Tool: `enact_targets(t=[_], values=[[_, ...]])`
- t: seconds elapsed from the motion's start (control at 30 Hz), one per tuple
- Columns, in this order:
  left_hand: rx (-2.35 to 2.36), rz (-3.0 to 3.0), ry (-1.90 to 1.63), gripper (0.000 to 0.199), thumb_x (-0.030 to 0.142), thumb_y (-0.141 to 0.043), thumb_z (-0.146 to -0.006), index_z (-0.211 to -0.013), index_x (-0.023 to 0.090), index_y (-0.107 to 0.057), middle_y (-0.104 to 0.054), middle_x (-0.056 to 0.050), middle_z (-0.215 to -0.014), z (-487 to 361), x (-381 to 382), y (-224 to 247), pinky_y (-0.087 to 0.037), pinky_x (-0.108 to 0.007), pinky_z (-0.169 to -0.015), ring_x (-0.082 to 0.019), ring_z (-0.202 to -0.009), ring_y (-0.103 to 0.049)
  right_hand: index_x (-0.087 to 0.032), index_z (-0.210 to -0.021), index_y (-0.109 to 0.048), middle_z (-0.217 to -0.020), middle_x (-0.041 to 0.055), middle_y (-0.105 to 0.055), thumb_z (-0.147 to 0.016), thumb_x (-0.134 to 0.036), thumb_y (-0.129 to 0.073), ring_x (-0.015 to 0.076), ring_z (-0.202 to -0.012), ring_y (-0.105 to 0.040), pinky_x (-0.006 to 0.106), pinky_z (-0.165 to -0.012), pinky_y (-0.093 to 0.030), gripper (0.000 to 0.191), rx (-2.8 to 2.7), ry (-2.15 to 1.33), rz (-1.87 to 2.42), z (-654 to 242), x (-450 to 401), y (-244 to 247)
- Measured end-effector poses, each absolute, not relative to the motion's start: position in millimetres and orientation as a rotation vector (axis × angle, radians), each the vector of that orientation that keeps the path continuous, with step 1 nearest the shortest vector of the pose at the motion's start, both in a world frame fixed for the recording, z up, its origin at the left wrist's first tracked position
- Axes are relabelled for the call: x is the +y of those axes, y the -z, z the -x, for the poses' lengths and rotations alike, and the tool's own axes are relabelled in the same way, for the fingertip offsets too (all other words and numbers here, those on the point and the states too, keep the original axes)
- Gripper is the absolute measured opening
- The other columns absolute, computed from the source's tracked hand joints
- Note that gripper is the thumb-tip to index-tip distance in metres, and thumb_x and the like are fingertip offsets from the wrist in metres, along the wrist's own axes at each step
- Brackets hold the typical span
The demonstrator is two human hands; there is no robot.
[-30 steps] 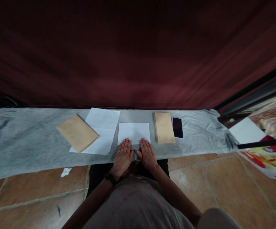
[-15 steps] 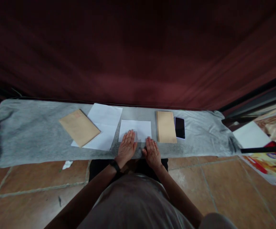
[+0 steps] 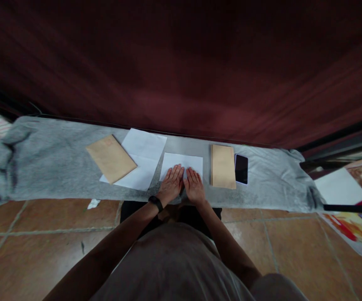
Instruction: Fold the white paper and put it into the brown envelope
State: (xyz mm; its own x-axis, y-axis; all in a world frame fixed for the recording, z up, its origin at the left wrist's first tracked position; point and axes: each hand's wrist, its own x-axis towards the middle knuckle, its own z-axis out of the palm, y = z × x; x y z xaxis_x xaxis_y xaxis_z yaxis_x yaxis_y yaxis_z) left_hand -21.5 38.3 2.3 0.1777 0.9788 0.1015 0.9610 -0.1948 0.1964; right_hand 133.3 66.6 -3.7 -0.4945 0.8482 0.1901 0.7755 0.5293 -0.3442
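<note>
A folded white sheet of paper [image 3: 183, 159] lies in front of me on a bench covered in grey cloth [image 3: 58, 167]. My left hand [image 3: 172, 184] rests flat on its lower part, fingers stretched out, a dark band round the wrist. Beside it my right hand [image 3: 195, 186] also lies flat on the paper, fingers extended, the two hands close together. To the left, a brown envelope [image 3: 110, 159] overlaps a larger white sheet [image 3: 145, 144] with a crease across it. Right of my hands is a stack of brown envelopes [image 3: 223, 166].
A smartphone [image 3: 241, 169] lies against the right side of the envelope stack. A dark red curtain [image 3: 181, 83] hangs behind the bench. On the tiled floor [image 3: 58, 246] is a white scrap [image 3: 93, 203]. A dark bar [image 3: 350, 207] and a colourful package [image 3: 360, 234] are at the right.
My right hand has moved inward and up, closer to my left, and both now lie farther onto the folded paper. The whole view has shifted and tilted slightly.
</note>
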Motion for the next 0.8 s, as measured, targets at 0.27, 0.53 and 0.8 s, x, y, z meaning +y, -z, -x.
enact_targets(t=[0.27, 0.53, 0.8], values=[[1.958, -2.318, -0.293, 0.059, 0.030, -0.030, -0.101, -0.156, 0.009, -0.027, -0.023, -0.012, -0.165, 21, 39, -2, -0.012, -0.044, -0.126, -0.023, -0.154, -0.012, -0.018, -0.152, -0.040, -0.162, 0.0133, -0.028, -0.105, -0.034, -0.036, 0.0270, -0.150, -0.026, 0.049, -0.120, -0.023, 0.050, -2.433, -0.177, 1.418, -136, 85, 14], [2.009, -2.242, -0.313, 0.057, 0.030, -0.028, -0.101, -0.154, 0.010, -0.032, -0.027, -0.011, -0.163, 19, 53, -8, -0.011, -0.046, -0.126, -0.023, -0.154, -0.014, -0.018, -0.151, -0.041, -0.162, 0.0158, -0.029, -0.104, -0.033, -0.040, 0.0281, -0.148, -0.030, 0.049, -0.118, -0.026, 0.049, -2.404, -0.084, 1.437, -138, 86, 20], [2.053, -2.214, -0.364, 0.057, 0.034, -0.029, -0.101, -0.154, 0.014, -0.033, -0.025, -0.010, -0.164, 34, 85, -2, -0.013, -0.049, -0.125, -0.025, -0.153, -0.016, -0.017, -0.151, -0.041, -0.162, 0.0156, -0.028, -0.103, -0.035, -0.044, 0.0292, -0.149, -0.028, 0.049, -0.119, -0.027, 0.051, -2.408, -0.096, 1.433, -138, 86, 17]])
